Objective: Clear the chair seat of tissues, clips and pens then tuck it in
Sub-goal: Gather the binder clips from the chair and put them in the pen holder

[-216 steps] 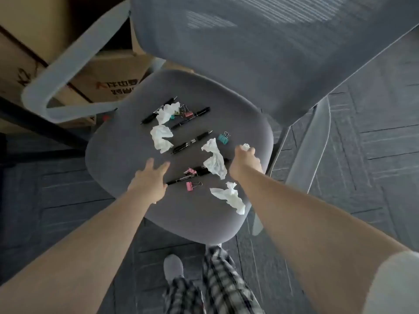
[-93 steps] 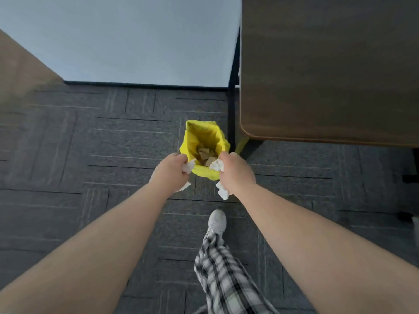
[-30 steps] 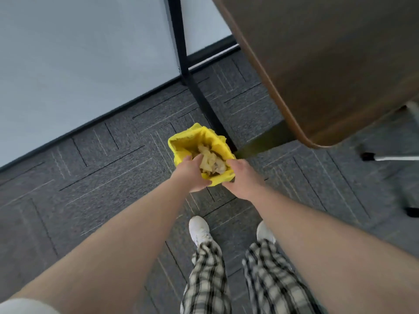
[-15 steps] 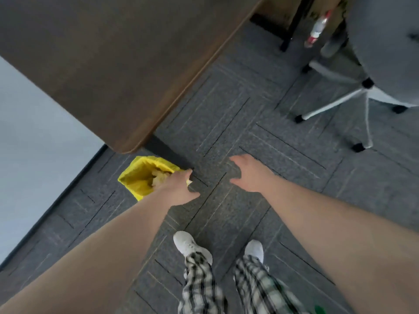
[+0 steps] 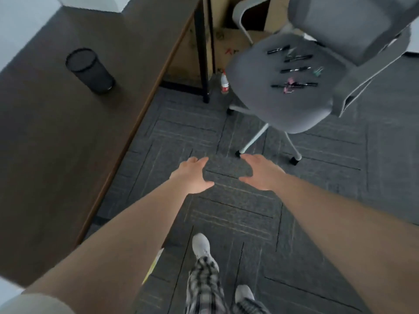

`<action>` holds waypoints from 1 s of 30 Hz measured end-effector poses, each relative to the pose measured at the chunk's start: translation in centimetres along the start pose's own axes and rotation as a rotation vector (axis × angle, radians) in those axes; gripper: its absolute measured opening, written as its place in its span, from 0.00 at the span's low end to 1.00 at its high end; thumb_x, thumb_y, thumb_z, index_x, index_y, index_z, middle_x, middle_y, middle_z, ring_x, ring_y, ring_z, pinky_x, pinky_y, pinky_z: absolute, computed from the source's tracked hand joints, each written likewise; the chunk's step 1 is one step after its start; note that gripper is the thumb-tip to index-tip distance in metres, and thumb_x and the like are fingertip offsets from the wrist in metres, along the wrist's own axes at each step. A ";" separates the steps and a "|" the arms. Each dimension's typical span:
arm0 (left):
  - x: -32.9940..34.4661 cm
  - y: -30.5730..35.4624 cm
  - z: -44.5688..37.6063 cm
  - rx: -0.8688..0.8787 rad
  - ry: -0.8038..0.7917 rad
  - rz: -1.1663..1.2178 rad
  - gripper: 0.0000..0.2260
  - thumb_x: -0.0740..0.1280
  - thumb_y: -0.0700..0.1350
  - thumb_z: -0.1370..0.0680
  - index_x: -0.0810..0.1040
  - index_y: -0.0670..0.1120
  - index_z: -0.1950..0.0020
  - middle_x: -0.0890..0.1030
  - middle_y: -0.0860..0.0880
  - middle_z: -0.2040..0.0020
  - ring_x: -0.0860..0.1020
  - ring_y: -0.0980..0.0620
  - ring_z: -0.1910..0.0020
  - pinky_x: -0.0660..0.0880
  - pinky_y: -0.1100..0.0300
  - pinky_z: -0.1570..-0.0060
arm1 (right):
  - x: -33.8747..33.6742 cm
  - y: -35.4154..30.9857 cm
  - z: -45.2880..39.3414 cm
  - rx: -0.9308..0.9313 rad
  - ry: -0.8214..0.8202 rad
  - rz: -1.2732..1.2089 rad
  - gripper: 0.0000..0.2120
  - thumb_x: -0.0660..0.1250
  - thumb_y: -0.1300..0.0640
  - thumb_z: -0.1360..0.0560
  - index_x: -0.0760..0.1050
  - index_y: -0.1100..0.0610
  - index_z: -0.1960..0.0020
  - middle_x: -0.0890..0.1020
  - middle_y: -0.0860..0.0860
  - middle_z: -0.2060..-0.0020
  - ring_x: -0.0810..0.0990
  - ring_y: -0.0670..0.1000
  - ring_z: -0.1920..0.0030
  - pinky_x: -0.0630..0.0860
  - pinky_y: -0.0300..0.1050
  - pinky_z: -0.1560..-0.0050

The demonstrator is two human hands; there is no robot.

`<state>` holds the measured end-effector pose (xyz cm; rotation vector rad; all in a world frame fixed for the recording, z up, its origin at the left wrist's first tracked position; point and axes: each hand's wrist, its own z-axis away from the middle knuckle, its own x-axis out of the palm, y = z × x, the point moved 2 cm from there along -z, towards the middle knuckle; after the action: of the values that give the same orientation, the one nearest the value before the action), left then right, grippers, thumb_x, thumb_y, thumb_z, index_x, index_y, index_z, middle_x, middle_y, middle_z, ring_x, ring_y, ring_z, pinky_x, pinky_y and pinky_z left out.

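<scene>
The grey office chair point(image 5: 256, 71) stands at the upper right, its seat turned toward me. On the seat lie several black pens point(image 5: 294, 69) and small binder clips, a pink one point(image 5: 288, 85) and a teal one point(image 5: 318, 71). No tissues show on the seat. My left hand point(image 5: 192, 175) and my right hand point(image 5: 260, 174) hover over the carpet in the middle of the view, both with fingers apart and holding nothing, well short of the chair.
A dark wooden desk point(image 5: 56, 132) fills the left side, with a black mesh pen cup point(image 5: 90, 70) on it. Cardboard boxes point(image 5: 229, 41) and a small bottle point(image 5: 224, 83) sit under the desk by its black leg. A sliver of the yellow bin bag point(image 5: 154, 266) shows beneath my left arm.
My view has swung from the yellow bin toward the chair. Both hands have left the bin, empty, and the seat with pens and clips has come into view.
</scene>
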<state>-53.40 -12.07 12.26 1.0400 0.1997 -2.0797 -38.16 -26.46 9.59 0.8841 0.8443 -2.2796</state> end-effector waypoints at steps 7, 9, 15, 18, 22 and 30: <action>-10.5 5.2 -11.3 0.186 0.042 -0.174 0.35 0.66 0.57 0.26 0.52 0.54 0.24 0.60 0.46 0.25 0.61 0.40 0.28 0.69 0.39 0.35 | -10.6 5.0 -4.4 0.209 0.143 -0.021 0.34 0.64 0.44 0.23 0.51 0.47 0.23 0.59 0.53 0.26 0.65 0.60 0.29 0.72 0.61 0.37; -12.7 6.5 -13.2 0.248 0.037 -0.204 0.35 0.66 0.57 0.26 0.53 0.54 0.24 0.60 0.46 0.25 0.61 0.41 0.28 0.69 0.39 0.36 | -12.7 6.0 -5.1 0.265 0.131 -0.024 0.34 0.64 0.45 0.23 0.51 0.47 0.23 0.60 0.54 0.28 0.65 0.61 0.30 0.72 0.61 0.37; -19.7 11.3 -21.0 0.356 0.059 -0.304 0.34 0.65 0.58 0.25 0.53 0.54 0.24 0.57 0.47 0.24 0.58 0.42 0.27 0.69 0.41 0.35 | -19.2 9.4 -9.3 0.391 0.209 -0.098 0.32 0.64 0.46 0.23 0.52 0.45 0.24 0.63 0.54 0.29 0.69 0.61 0.34 0.76 0.59 0.42; -21.3 14.1 -25.3 0.369 0.028 -0.342 0.34 0.65 0.58 0.25 0.53 0.55 0.24 0.56 0.47 0.24 0.58 0.42 0.27 0.69 0.41 0.35 | -20.8 11.6 -11.8 0.422 0.224 -0.148 0.31 0.62 0.47 0.23 0.53 0.45 0.25 0.64 0.54 0.30 0.71 0.61 0.35 0.77 0.58 0.45; -21.7 18.0 -31.5 0.405 -0.020 -0.366 0.31 0.66 0.58 0.26 0.58 0.53 0.26 0.62 0.47 0.28 0.62 0.41 0.30 0.70 0.41 0.37 | -21.7 15.7 -16.1 0.444 0.204 -0.168 0.29 0.63 0.48 0.23 0.56 0.46 0.25 0.67 0.55 0.34 0.71 0.62 0.35 0.76 0.57 0.44; -20.5 23.2 -42.3 0.326 -0.143 -0.410 0.30 0.67 0.54 0.25 0.58 0.54 0.26 0.59 0.48 0.26 0.63 0.41 0.31 0.72 0.42 0.38 | -21.9 21.5 -25.6 0.359 0.083 -0.189 0.27 0.63 0.51 0.22 0.57 0.46 0.27 0.67 0.55 0.38 0.74 0.61 0.42 0.76 0.54 0.52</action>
<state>-3.83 3.14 4.19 1.1025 -0.0031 -2.6127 0.03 -16.63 2.96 1.1012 0.5804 -2.6269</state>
